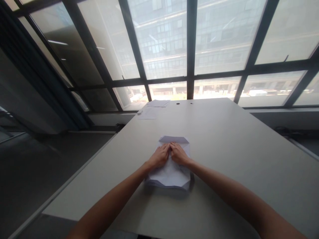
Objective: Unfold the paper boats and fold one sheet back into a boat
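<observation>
Left hand [159,156]: open, flat on folded white paper [171,174].
Right hand [179,154]: open, alongside, same.
Why: we read flat palms pressing the fold down.

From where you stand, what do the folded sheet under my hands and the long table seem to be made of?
The folded sheet looks like thin white paper with a matte finish, judging by its sharp creases and layered edges. The table seems to have a smooth, pale grey laminate top with a soft sheen, though painted wood or metal cannot be ruled out.
</observation>
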`<state>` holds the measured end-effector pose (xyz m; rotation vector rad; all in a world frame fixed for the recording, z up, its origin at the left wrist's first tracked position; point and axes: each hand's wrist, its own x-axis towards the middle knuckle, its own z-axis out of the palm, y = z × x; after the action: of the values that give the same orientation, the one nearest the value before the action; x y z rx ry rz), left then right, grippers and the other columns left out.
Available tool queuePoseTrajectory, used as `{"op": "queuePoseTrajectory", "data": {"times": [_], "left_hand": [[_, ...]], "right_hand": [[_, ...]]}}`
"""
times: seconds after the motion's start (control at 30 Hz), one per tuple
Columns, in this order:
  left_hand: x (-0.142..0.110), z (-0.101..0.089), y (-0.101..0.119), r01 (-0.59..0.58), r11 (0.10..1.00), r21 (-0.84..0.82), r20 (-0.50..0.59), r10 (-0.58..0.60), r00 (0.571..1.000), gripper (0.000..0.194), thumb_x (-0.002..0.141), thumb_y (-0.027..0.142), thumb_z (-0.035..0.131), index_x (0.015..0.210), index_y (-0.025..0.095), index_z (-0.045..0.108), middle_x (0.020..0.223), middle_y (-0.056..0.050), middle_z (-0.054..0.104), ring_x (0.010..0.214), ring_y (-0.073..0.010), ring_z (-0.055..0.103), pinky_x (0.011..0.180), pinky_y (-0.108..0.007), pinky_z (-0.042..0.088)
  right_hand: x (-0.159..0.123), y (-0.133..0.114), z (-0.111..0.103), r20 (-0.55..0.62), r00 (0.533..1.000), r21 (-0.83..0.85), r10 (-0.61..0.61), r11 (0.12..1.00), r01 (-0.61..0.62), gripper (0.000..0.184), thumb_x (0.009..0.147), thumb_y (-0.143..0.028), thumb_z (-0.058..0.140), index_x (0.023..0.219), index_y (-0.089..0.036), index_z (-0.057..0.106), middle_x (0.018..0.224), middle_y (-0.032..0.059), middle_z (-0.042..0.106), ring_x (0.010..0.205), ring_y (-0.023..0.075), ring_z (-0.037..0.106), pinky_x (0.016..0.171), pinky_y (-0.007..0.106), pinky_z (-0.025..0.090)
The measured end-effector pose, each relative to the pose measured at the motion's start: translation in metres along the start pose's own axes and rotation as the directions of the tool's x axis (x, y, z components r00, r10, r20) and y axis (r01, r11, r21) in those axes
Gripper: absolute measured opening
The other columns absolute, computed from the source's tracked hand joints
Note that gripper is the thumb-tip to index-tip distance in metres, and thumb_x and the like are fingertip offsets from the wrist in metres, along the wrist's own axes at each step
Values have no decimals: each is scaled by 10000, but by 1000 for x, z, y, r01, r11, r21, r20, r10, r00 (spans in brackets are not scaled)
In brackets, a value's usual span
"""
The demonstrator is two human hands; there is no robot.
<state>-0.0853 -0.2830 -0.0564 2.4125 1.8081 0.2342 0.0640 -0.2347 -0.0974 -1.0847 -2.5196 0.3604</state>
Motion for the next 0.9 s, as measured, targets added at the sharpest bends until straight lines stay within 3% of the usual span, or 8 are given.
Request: {"op": "queuePoseTrajectory", "data": {"times": [0.13, 0.3, 0.4, 0.47, 0.53, 0.6, 0.73, 0.9], "left_hand": [[-4, 26, -16, 64, 988, 140, -16, -62, 998, 578, 993, 444, 253, 1520, 206, 256, 1595, -69, 198, 1472, -256, 140, 1180, -469, 113], [-5, 28, -16, 85, 980, 180, -25, -82, 996, 576, 992, 463, 255, 1527, 253, 230, 1604, -55, 171, 1474, -266, 122, 1177, -462, 114], [-2, 27, -13, 96, 979, 182, -43, -90, 995, 573, 988, 468, 266, 1525, 271, 232, 1603, -54, 177, 1472, -277, 129, 1173, -476, 114], [-2, 27, -12, 107, 977, 184, -47, -100, 994, 572, 989, 472, 264, 1523, 270, 238, 1602, -60, 182, 1470, -283, 133, 1170, -486, 116], [-2, 27, -11, 114, 976, 186, -44, -107, 993, 573, 991, 475, 253, 1523, 262, 238, 1603, -69, 174, 1470, -289, 129, 1166, -494, 117], [-1, 25, -12, 114, 976, 186, -26, -111, 993, 573, 994, 471, 246, 1526, 258, 228, 1606, -76, 157, 1471, -292, 120, 1163, -500, 117], [13, 17, -17, 127, 977, 174, 59, -139, 989, 591, 987, 498, 239, 1532, 272, 192, 1613, -73, 117, 1472, -312, 98, 1150, -539, 122], [50, 8, -32, 209, 965, 161, 144, -233, 962, 702, 949, 602, 194, 1540, 226, 155, 1609, -92, 98, 1470, -346, 56, 1117, -635, 101]], "right_hand": [[-1, 31, -12, -21, 996, -72, 85, 994, -86, 630, 965, -447, 324, 1480, -84, 334, 1556, 169, 271, 1451, 270, 188, 1165, 463, 92], [3, 63, -35, 22, 968, -164, 251, 956, -244, 695, 960, -494, 298, 1503, -60, 263, 1574, 186, 196, 1464, 275, 132, 1158, 497, 35], [3, 48, -37, -17, 955, -228, 298, 928, -293, 664, 956, -409, 315, 1484, -6, 285, 1569, 227, 159, 1470, 309, 71, 1147, 530, -24], [-7, 26, -31, 4, 983, -224, 181, 959, -176, 675, 945, -386, 344, 1480, 20, 279, 1569, 235, 137, 1473, 311, 35, 1156, 506, -29], [-24, 4, -22, 98, 994, -116, 57, 992, -45, 718, 950, -471, 326, 1490, 0, 273, 1566, 229, 159, 1471, 313, 76, 1165, 492, 35], [-47, -11, -16, 102, 995, -52, -12, 998, 18, 774, 943, -565, 305, 1512, -44, 241, 1577, 204, 133, 1471, 317, 65, 1170, 484, 49], [-81, -18, -22, 111, 991, -51, -71, 996, 77, 798, 920, -612, 357, 1538, -132, 199, 1592, 167, 78, 1471, 326, 37, 1172, 482, 36], [-88, -17, -35, 147, 986, -59, -83, 994, 93, 764, 909, -629, 386, 1524, -192, 266, 1596, 153, 67, 1464, 362, 7, 1159, 523, 22]]}}
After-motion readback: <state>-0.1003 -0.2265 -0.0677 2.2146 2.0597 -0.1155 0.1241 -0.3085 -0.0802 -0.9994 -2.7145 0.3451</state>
